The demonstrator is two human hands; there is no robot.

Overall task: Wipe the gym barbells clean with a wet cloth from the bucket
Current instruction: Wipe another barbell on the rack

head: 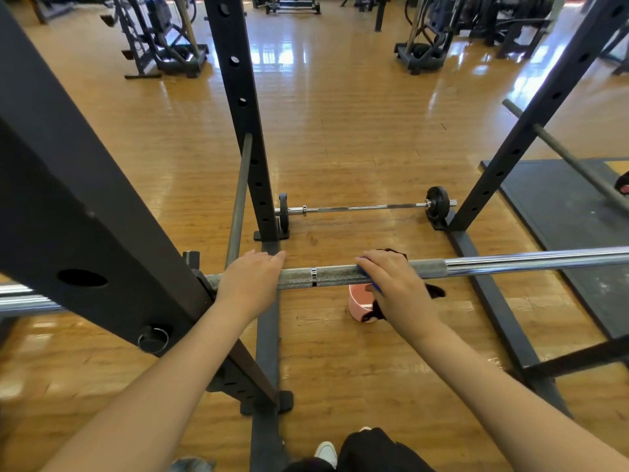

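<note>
The rack (112, 212) hides the barbell's (340, 274) left end. My left hand (250, 284) lies flat-fingered on the bar. My right hand (396, 287) presses the dark cloth (435, 290) (mostly covered) onto it, above a half-hidden pink bucket (359, 306).

Bright daylight; floor (289, 56) glare; bowed edges

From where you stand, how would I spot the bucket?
Find the bar racked across the black frame, under both hands. The bucket sits on the wood floor just beneath it, below the right hand. It is small, round and the only pink thing there.
</note>
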